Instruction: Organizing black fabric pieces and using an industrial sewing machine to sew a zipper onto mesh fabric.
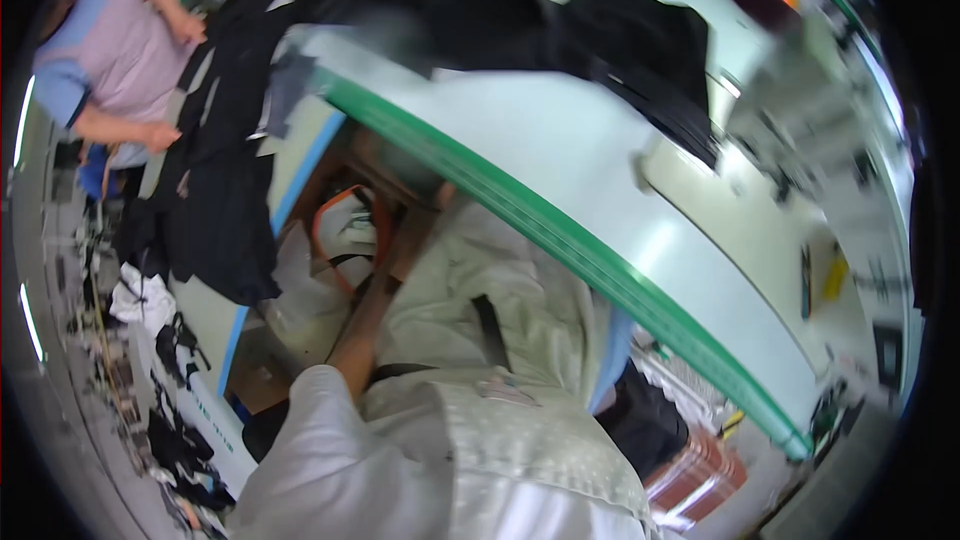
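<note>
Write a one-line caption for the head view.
Person's left forearm reaches under a green-edged white table toward pale bags.

Single view — head-worn fisheye, tilted steeply down and a little leftward over the wearer's own torso. White table [600, 170] with green edge [560, 240] bends across mid-frame, near the lens. A co-worker [110, 60] sits far off at upper left. Rim vignetted — no second view to compare.

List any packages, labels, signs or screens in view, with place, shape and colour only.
White plastic bag with orange handles: under the white table with a green edge, left of centre, crumpled.
Yellow tag-like object: on the table's right side, small; too blurred to identify.
No screens or signs can be made out.
</note>
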The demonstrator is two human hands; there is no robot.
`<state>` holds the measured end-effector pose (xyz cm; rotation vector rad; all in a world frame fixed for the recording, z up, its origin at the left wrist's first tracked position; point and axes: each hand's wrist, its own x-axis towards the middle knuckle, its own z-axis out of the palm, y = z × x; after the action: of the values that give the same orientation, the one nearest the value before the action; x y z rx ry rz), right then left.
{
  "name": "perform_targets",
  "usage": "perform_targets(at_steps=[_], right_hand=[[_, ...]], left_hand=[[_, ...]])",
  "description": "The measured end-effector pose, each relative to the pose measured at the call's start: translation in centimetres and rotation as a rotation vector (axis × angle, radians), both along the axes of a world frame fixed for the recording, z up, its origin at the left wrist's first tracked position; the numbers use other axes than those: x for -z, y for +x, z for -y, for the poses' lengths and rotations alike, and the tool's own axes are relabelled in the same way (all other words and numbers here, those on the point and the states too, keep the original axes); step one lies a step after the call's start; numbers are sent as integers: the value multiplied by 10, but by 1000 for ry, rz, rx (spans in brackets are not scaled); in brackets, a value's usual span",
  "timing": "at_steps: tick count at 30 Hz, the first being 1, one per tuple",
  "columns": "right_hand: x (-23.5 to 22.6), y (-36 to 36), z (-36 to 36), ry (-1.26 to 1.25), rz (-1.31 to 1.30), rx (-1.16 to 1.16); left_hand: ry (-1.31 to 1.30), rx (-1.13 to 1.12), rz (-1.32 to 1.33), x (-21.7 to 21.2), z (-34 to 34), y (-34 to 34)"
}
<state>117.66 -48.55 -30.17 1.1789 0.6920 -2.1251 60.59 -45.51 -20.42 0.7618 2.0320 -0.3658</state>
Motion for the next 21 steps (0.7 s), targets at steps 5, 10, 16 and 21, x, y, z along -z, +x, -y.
perform_targets(at_steps=[5,10,16,21], right_hand=[[5,19,63,9,39,213],[14,7,81,20,35,326],[29,-21,36,82,22,434],[25,-24,1,78,21,480]], left_hand=[[45,208,52,19,-34,4],[91,315,67,27,-65,5],[192,419,80,49,-50,-9],[220,460,101,63,-66,-21]])
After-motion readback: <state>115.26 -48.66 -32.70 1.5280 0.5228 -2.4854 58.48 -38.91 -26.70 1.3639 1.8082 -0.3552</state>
